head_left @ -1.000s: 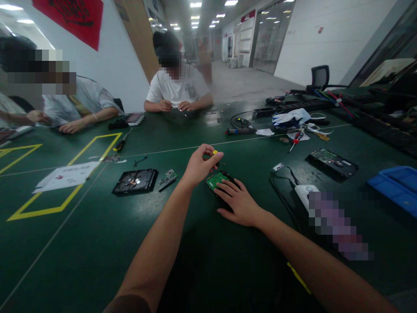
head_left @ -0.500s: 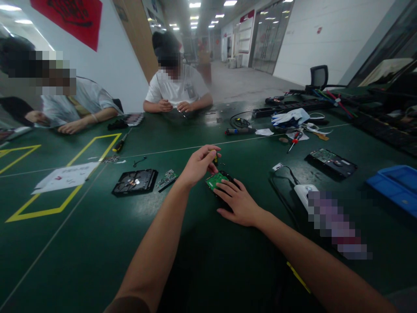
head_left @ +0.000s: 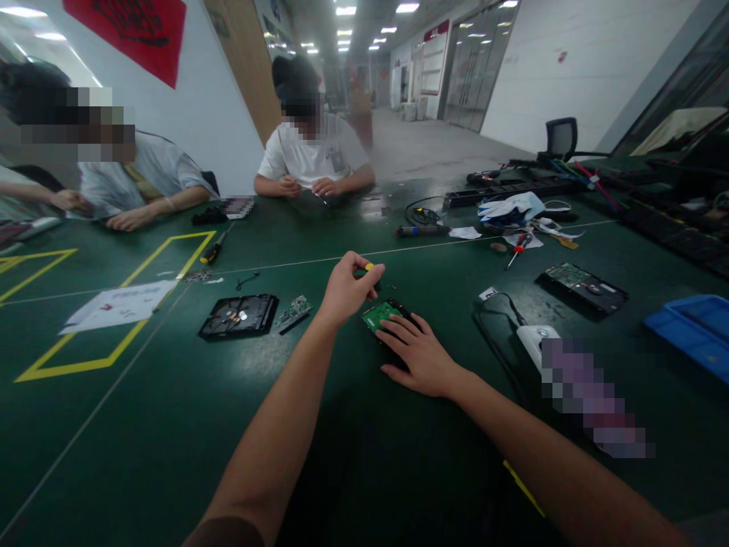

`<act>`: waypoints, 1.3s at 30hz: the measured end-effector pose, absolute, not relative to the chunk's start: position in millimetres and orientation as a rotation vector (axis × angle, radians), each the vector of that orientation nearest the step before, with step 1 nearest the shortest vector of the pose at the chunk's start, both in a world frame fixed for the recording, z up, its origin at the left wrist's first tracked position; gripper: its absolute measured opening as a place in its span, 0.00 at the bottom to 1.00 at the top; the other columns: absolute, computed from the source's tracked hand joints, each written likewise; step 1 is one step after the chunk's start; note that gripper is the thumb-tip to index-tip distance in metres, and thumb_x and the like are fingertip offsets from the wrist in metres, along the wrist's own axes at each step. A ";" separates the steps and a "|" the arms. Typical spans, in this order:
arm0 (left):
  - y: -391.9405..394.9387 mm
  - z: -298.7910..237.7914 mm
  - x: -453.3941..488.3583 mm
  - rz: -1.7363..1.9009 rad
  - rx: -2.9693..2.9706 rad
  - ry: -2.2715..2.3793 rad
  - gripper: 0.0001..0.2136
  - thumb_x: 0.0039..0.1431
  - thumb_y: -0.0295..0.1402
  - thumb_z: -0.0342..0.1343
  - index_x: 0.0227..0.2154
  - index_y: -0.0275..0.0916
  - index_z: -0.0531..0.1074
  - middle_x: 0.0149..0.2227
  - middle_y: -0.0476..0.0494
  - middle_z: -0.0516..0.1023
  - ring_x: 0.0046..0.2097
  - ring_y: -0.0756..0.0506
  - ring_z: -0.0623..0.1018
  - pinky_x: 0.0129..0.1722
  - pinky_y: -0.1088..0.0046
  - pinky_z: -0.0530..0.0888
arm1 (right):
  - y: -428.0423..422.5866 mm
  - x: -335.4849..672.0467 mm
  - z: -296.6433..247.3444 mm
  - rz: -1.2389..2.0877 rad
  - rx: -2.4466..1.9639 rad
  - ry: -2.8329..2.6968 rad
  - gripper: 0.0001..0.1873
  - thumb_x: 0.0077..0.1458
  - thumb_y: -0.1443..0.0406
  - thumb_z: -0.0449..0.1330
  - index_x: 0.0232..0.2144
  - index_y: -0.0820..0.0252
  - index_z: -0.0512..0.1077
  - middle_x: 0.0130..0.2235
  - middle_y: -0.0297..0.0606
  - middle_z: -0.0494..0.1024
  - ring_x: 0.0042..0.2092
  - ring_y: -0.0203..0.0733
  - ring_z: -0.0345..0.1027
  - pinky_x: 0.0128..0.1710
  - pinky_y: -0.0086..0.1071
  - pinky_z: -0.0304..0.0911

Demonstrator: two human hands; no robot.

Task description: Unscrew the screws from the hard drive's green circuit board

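My left hand (head_left: 348, 287) is closed around a small screwdriver (head_left: 370, 267) whose yellow-and-black handle shows between thumb and fingers. Its tip is hidden behind the hand, just above the far left end of a hard drive (head_left: 377, 313). That drive lies on the green table with its green circuit board facing up. Spread flat over its near right part, my right hand (head_left: 420, 354) covers much of it. Tiny screws (head_left: 391, 287) lie just beyond the drive.
Left of my forearm are another hard drive (head_left: 239, 315) and a loose circuit board (head_left: 295, 313). To the right are a third hard drive (head_left: 584, 289), a white corded device (head_left: 535, 342), a blue tray (head_left: 692, 330) and a red screwdriver (head_left: 519, 249). Two people sit across the table.
My left hand has turned and its fingers have curled further around the screwdriver. My right hand stays on the drive. The whole view has shifted slightly.
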State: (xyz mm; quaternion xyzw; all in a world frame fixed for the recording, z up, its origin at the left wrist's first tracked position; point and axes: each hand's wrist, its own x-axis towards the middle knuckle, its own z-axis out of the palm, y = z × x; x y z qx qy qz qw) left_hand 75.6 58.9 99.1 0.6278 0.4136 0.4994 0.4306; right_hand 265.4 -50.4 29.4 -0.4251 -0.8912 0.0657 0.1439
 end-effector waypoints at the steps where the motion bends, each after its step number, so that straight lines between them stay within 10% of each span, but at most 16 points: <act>1: 59.0 98.8 76.1 1.225 1.585 0.989 0.15 0.61 0.43 0.65 0.38 0.40 0.67 0.27 0.53 0.74 0.20 0.54 0.74 0.21 0.80 0.70 | -50.5 265.3 29.4 0.188 -1.226 -2.567 0.35 0.67 0.49 0.57 0.71 0.52 0.60 0.71 0.44 0.62 0.74 0.56 0.47 0.73 0.58 0.37; 11: 58.3 105.7 70.9 1.001 1.543 0.774 0.16 0.71 0.44 0.52 0.49 0.39 0.76 0.46 0.41 0.78 0.31 0.51 0.80 0.31 0.75 0.77 | -51.0 265.3 30.6 0.190 -1.229 -2.568 0.34 0.67 0.50 0.57 0.71 0.52 0.60 0.71 0.44 0.62 0.74 0.57 0.47 0.72 0.58 0.37; 28: 56.3 101.4 80.8 1.150 1.616 0.917 0.14 0.69 0.44 0.56 0.46 0.40 0.76 0.31 0.50 0.74 0.24 0.53 0.76 0.23 0.79 0.71 | -50.0 265.0 27.6 0.177 -1.222 -2.567 0.34 0.67 0.49 0.57 0.70 0.52 0.61 0.71 0.45 0.62 0.74 0.56 0.47 0.72 0.58 0.36; 34: 56.0 106.7 74.8 1.050 1.535 0.816 0.14 0.72 0.39 0.50 0.52 0.41 0.73 0.47 0.42 0.77 0.26 0.54 0.79 0.23 0.78 0.74 | -50.2 265.6 29.4 0.183 -1.227 -2.566 0.34 0.67 0.49 0.57 0.70 0.51 0.61 0.71 0.44 0.62 0.74 0.56 0.47 0.72 0.58 0.37; 39: 53.0 107.6 76.4 1.042 1.649 0.847 0.12 0.66 0.42 0.60 0.44 0.39 0.75 0.41 0.44 0.77 0.27 0.53 0.78 0.25 0.79 0.73 | -50.9 265.9 31.6 0.197 -1.227 -2.569 0.34 0.67 0.50 0.56 0.70 0.52 0.60 0.71 0.44 0.62 0.74 0.56 0.46 0.72 0.58 0.37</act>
